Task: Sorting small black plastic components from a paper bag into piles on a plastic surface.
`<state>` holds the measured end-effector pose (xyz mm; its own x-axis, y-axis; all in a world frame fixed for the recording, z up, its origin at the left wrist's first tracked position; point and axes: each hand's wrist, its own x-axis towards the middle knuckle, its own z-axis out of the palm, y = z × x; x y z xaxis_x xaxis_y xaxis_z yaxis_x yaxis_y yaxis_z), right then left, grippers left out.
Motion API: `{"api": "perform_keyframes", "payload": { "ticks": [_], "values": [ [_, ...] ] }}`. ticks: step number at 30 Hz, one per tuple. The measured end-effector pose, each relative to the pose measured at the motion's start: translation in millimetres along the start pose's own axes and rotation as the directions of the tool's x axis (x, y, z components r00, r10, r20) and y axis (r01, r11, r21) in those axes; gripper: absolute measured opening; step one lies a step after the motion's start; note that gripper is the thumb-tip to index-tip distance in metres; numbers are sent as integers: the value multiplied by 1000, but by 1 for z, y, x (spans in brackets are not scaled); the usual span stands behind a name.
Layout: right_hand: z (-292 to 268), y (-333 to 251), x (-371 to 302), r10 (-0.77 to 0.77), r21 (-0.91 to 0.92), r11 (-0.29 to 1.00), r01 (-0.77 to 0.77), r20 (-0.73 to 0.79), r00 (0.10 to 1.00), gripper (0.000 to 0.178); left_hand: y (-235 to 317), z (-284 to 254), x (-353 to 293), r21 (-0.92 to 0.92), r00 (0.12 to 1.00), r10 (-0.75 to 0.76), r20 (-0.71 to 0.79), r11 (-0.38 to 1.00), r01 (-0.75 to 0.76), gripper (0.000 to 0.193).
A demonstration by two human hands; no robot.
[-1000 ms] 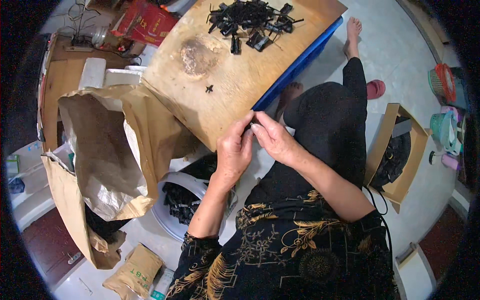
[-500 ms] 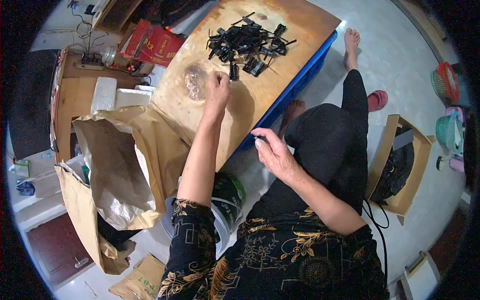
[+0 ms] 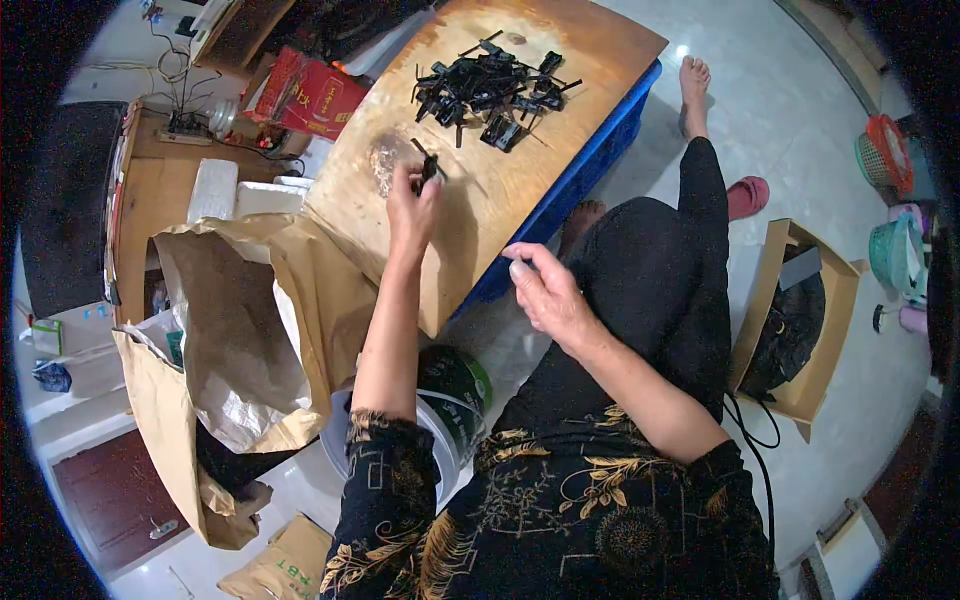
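board (image 3: 520, 170): I see tan wood
parts pile (image 3: 490, 85): black
crate (image 3: 590, 165): blue
sleeve (image 3: 385, 500): black, gold floral
bucket (image 3: 455, 400): white, green

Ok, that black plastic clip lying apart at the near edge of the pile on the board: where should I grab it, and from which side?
Probably take the stray black clip across its blocky body, coming from the near, open side of the wooden board, since the pile crowds its far side and tangled strips stick out there. The left hand already pinches one piece, while the right hand hangs off the board's edge.
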<state>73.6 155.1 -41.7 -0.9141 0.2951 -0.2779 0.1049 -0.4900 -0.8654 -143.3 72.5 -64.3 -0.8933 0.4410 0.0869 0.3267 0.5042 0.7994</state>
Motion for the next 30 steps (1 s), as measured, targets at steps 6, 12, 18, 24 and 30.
{"api": "perform_keyframes", "payload": {
  "ticks": [6,12,18,24,30],
  "values": [
    [-7,-22,-3,153,304,942,-144,-6,988,23,55,-32,-98,28,899,91,429,993,-114,21],
    [-4,-17,-4,141,296,941,-167,106,984,19,66,-36,-128,18,849,266,456,951,-307,24],
    [-10,-20,-8,131,386,899,-206,212,968,17,92,-41,-130,6,881,188,433,977,-211,28],
    [-12,-25,-8,276,450,807,-382,283,918,19,101,-34,-130,-16,883,255,393,962,-271,34],
    [-13,-24,-7,314,448,762,-468,377,871,21,108,-34,-126,-39,869,278,409,957,-288,37]
  ]
}}
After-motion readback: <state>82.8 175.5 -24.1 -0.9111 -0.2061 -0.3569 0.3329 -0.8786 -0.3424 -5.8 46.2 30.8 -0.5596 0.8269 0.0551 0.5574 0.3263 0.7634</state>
